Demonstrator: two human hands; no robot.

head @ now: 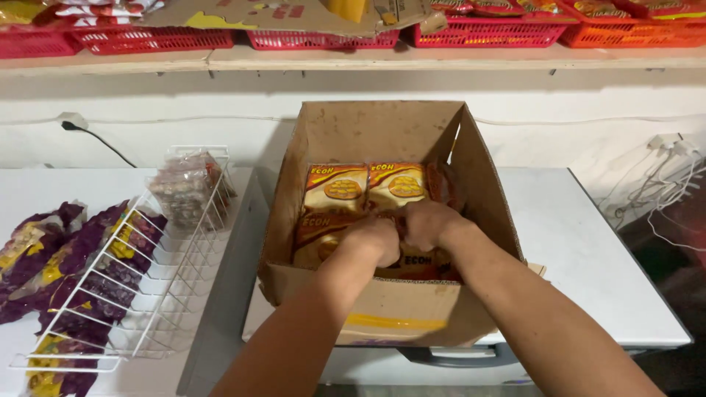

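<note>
Item, fingers: I see my left hand (373, 239) and my right hand (430, 223) side by side, knuckles up, both curled down among the orange-and-yellow glossy snack packets (365, 190) inside the open brown cardboard box (382, 132); the fingers themselves are tucked under and hidden, so I cannot tell whether they are clamped on one packet or only pressed between packets. Item, step in hand: I judge this to be the taking-hold stage, with both hands working at the middle of the front row. The next move, as I read it, calls for a firm pinch on a slippery wrapper and a straight lift clear of the box walls without dragging neighbouring packets along. Item, packets: flat, shiny, stacked in close rows, filling the lower part of the box, printed faces upward. Item, box: scuffed, flaps open, standing on the white counter (588, 250) against the wall. Item, left of the box: a white wire rack (180, 257) holding clear bags of brown sweets (184, 187), with purple-and-yellow snack packets (55, 268) lying under and beside it. Item, above: a shelf with red plastic baskets (489, 33).
</note>
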